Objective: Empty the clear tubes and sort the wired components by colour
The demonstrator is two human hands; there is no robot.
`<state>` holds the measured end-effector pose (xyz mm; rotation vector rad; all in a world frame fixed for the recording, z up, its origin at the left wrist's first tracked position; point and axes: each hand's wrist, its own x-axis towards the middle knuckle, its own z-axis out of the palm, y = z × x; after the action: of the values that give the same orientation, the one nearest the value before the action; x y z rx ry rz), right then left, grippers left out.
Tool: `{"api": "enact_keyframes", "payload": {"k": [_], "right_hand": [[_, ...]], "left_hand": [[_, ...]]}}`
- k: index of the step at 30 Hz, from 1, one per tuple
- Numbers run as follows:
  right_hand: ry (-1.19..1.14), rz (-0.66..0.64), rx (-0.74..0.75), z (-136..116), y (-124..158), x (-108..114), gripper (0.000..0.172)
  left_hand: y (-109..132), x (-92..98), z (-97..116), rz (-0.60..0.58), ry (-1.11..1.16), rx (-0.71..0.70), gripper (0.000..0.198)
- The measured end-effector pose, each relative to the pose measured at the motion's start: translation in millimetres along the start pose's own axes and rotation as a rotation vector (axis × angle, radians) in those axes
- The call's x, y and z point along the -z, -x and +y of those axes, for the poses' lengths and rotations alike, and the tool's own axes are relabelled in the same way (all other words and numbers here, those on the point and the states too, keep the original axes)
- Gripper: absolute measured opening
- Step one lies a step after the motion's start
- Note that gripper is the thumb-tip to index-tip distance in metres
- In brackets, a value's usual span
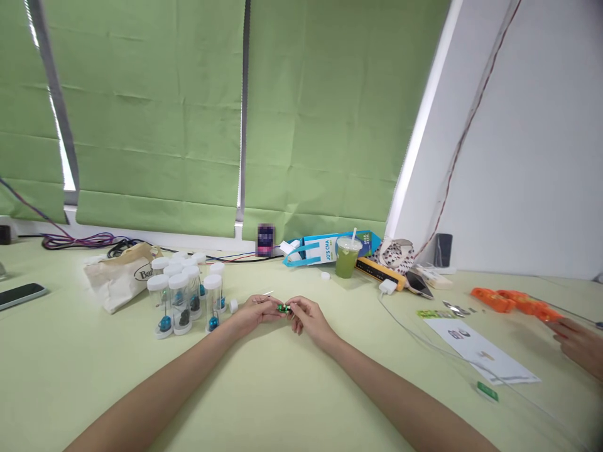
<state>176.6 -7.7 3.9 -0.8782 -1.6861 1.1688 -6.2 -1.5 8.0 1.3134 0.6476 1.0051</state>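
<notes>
In the head view, my left hand has its fingers closed around a small green piece, which has some dark and pale spots. A thin white stick pokes out above the left fingers; its lower part is hidden. From the other side, my right hand pinches the same green piece between thumb and fingertips. A loose white cap lies just left of my left hand. Beside it stand several clear tubes with white lids and blue or dark things inside.
A cream bag sits behind the tubes. Farther back are a green drink and a blue carrier. At right lie a white cable, a printed sheet and orange pieces, touched by another person's hand.
</notes>
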Motion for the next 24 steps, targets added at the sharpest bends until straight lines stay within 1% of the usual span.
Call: {"api": "enact_keyframes", "payload": {"k": [6,13,24], "right_hand": [[0.005,0.037,-0.023,-4,2,0,0.029],[0.023,0.032,-0.023,-13,7,-2,0.025],[0.016,0.016,-0.006,-10,6,-2,0.026]], "left_hand": [[-2,2.0,-2,0.030,0.016,0.008,0.021],[-1,0.0,-2,0.051,0.012,0.010,0.023],[1,0.3,1,0.040,0.009,0.012,0.020]]}}
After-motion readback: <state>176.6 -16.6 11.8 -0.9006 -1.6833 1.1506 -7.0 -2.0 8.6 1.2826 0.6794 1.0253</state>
